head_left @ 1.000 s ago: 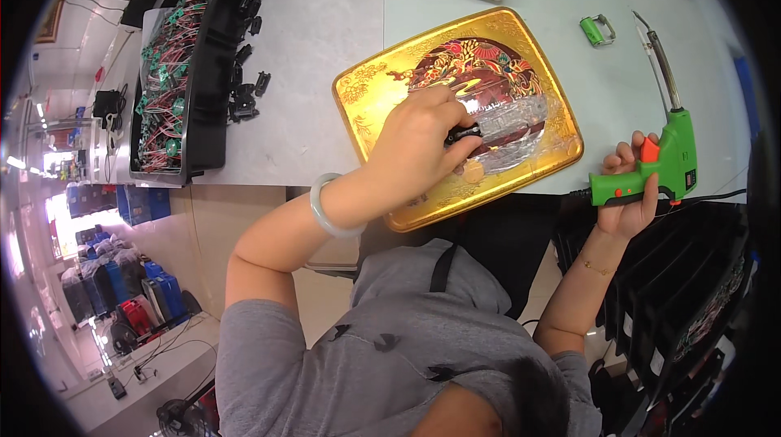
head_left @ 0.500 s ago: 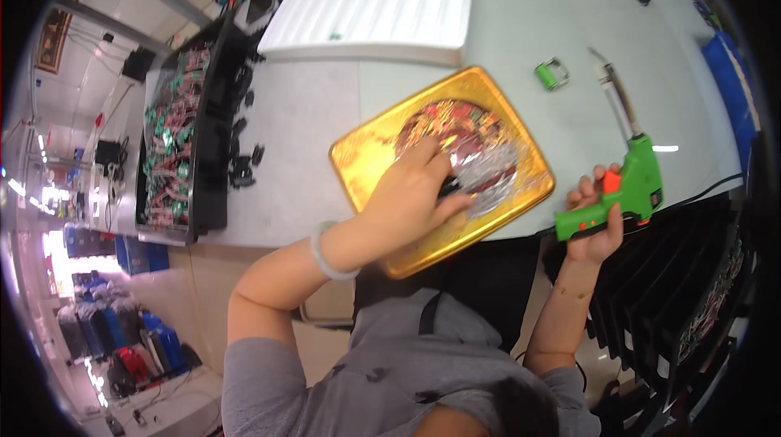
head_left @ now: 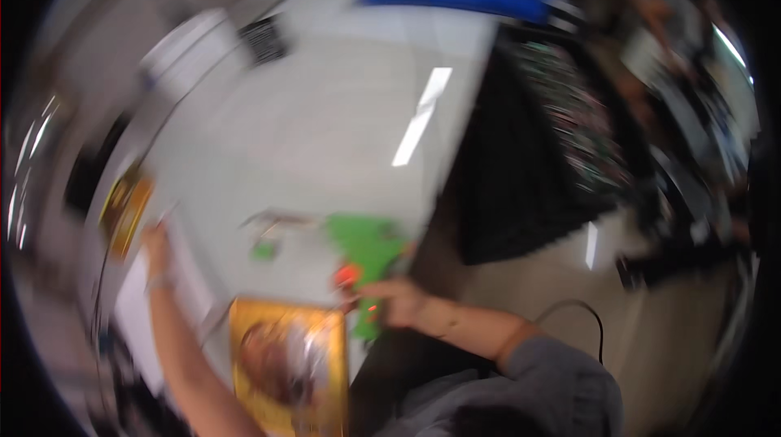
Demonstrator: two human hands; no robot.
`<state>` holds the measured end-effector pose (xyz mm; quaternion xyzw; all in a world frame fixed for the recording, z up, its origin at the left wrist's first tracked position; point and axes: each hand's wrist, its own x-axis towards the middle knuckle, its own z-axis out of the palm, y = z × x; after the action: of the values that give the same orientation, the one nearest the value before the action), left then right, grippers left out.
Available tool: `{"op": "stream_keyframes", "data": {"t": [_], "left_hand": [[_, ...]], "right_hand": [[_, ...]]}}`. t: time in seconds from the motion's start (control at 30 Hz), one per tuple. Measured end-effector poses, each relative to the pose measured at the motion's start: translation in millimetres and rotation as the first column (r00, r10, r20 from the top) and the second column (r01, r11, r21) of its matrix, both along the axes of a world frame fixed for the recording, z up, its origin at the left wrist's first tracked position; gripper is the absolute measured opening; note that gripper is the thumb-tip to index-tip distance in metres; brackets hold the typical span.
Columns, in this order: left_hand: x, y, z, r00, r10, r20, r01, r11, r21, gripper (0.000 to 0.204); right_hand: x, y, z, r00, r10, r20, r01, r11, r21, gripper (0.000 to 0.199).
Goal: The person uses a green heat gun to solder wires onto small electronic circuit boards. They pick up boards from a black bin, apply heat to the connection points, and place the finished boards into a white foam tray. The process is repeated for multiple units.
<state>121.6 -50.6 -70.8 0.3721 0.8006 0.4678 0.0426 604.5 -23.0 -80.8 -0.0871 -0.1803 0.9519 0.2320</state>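
The whole view was heavily smeared by motion. At the far left, the left hand (head_left: 156,243) was stretched out over the left side of the pale grey table (head_left: 325,128), near a small yellowish object (head_left: 126,207) at the table's left edge; blur hid whether the fingers were spread, curled or holding anything. A wristband (head_left: 160,281) circled that wrist. Most of the tabletop beyond lay bare, with a strip of reflected light across it.

Near the table's front edge sat a gold rectangular tray (head_left: 248,331) with a dark red pattern; something silvery lay in it, too blurred to identify. Just beyond it a small green item (head_left: 262,251) rested on the table.

To the right, the right hand (head_left: 392,300) was clenched around the grip of a green gun-shaped tool (head_left: 370,248) with an orange trigger, held at the table's right front edge, beside the tray. A black cable (head_left: 579,308) looped behind the forearm. Further right, past the table's edge, stood a black bin (head_left: 521,193) holding green circuit boards.
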Motion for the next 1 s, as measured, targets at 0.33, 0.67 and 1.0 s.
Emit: {"op": "stream_keyframes", "data": {"t": [0.33,0.67,1.0], "left_hand": [[-36,-12,-17,0.998,0.056,0.024,-0.060,0.985,0.163,0.021],[-10,-18,22,0.970,0.162,-0.182,-0.135,0.979,0.152,0.028],[-84,-48,10,0.986,0.119,0.114,-0.151,0.929,0.339,0.034]], "right_hand": [[-7,-1,3,0.974,0.045,-0.222,-0.019,0.993,0.118,0.031],[-15,0,7,0.985,0.041,-0.169,-0.017,0.990,0.142,0.029],[-13,-3,10,0.987,0.044,-0.157,-0.022,0.990,0.142,0.027]]}}
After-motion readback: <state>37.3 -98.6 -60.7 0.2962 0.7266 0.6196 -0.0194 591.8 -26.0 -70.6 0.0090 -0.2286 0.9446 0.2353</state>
